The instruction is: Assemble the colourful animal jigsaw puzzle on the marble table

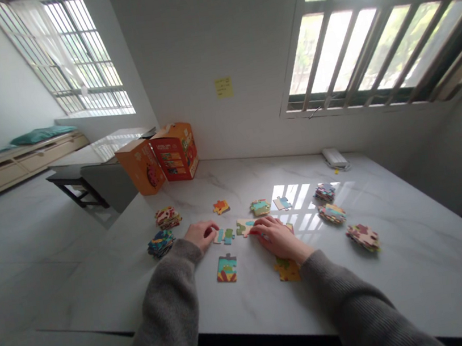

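My left hand (201,236) has its fingers curled at the left edge of a light blue and green puzzle piece (225,237) lying on the table. Just to the right, my right hand (278,237) rests with bent fingertips on a cream and green puzzle piece (244,228). A narrow gap separates these two pieces. Below them lies a teal piece (227,269) with a green figure. A yellow-orange piece (288,270) sits by my right wrist, partly covered, and another piece is mostly hidden behind that hand.
Farther back are an orange piece (221,206), a small green stack (260,207) and a pale blue piece (282,203). Puzzle stacks stand at left (161,244) and right (363,237). An orange box (176,152) and a white device (334,158) are near the wall.
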